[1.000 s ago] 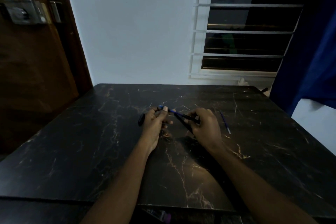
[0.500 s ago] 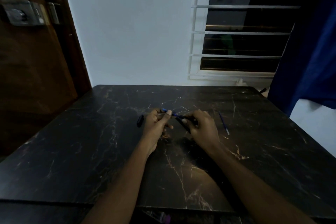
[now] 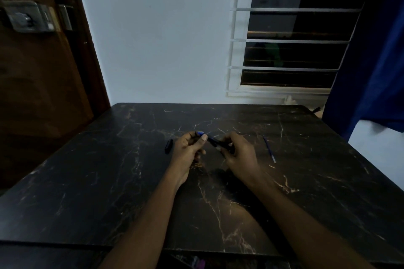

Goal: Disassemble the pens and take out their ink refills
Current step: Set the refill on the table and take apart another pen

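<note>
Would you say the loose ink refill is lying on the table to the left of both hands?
No, the refill lies on the table beyond the right hand.

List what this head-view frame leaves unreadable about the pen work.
- Pen: both ends are buried in the left hand and right hand; the dim light hides any joint.
- Black piece beside the left hand: too dark to identify.
- Refill on the table: tip too small.
</note>
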